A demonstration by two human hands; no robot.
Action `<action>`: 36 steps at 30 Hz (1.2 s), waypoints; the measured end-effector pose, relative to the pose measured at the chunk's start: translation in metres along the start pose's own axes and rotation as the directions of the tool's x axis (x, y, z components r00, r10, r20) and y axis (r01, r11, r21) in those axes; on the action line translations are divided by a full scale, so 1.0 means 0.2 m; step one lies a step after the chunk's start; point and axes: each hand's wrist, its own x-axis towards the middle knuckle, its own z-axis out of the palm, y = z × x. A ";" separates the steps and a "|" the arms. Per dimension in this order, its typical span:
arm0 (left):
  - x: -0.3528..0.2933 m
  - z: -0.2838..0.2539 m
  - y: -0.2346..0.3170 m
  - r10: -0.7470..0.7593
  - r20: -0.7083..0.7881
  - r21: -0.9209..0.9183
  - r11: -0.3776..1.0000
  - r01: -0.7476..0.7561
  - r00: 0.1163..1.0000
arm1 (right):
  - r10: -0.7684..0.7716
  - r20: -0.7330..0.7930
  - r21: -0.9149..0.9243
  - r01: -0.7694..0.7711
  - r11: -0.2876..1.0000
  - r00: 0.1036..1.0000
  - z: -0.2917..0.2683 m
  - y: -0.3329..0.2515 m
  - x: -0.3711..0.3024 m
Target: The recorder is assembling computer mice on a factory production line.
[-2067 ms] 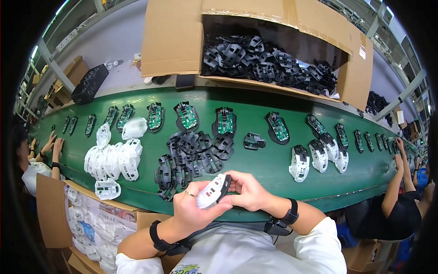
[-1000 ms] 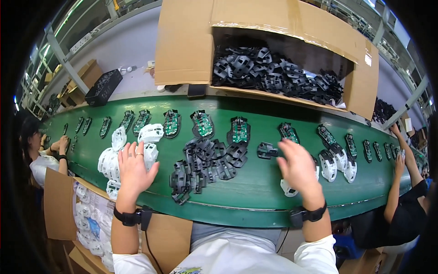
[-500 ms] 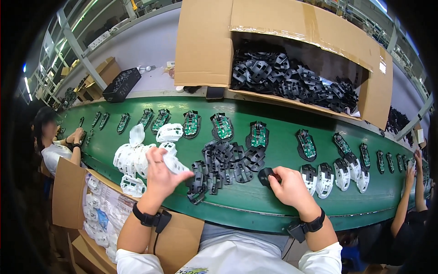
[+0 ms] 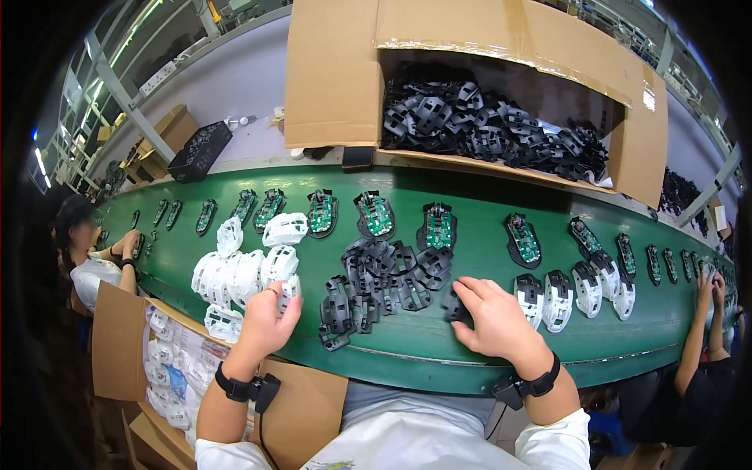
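At the pile of white mouse shells (image 4: pixel 227 276), my left hand (image 4: pixel 270 319) is closed round a white mouse shell (image 4: pixel 291 293), its fingers partly hiding it. My right hand (image 4: pixel 500 319) grips a black mouse part (image 4: pixel 454 304) just above the green belt, mostly covered by the fingers. Between my hands lies a heap of black mouse parts (image 4: pixel 376 278). Right of my right hand stand several white shells with black inserts (image 4: pixel 558 301). Beyond them a row of mouse bases with green circuit boards (image 4: pixel 437 225) stretches along the belt.
A large cardboard box (image 4: pixel 333 86) full of black parts stands behind the green belt (image 4: pixel 407 345). At lower left, an open carton (image 4: pixel 117 333) holds more white shells. A black bin (image 4: pixel 200 149) sits at the far left. Other people work at both ends.
My left hand has moved down and its fingers have drawn in, bringing the white shell lower beside the pile. My right hand has turned palm-down over the black part.
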 end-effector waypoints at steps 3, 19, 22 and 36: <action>-0.01 0.03 0.19 -0.017 0.151 -0.835 0.533 0.137 0.988 | -0.174 -0.271 0.239 0.242 0.940 0.947 0.01 -0.11 0.06; -0.14 0.19 0.41 0.255 0.179 -0.810 0.587 -0.005 0.950 | -0.154 -0.061 0.731 0.150 0.666 0.986 0.36 -0.35 0.08; -0.13 0.18 0.43 0.326 0.055 -0.723 0.665 -0.188 0.944 | -0.146 0.302 0.935 -0.262 0.240 0.942 0.41 -0.30 0.07; -0.10 0.16 0.34 0.329 -0.303 -0.511 0.736 -0.444 0.895 | -0.012 -0.027 0.976 0.029 0.215 1.000 0.41 -0.36 0.13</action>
